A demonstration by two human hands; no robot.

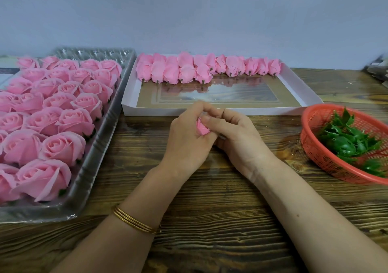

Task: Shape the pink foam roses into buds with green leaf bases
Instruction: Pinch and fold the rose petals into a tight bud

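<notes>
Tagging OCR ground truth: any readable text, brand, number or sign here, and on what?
No text can be read.
The white box, plastic tray and red basket show no print.
The dark band on the card at the far left edge may be print, but it is too blurred to read.

Pink rose (202, 127) largely hidden between left hand (184, 139) and right hand (241, 138); tray (92, 167) cut off at 9 o'clock, basket (308, 123) at 3 o'clock (dark item (376, 70) at 2 o'clock: blurred).
</notes>
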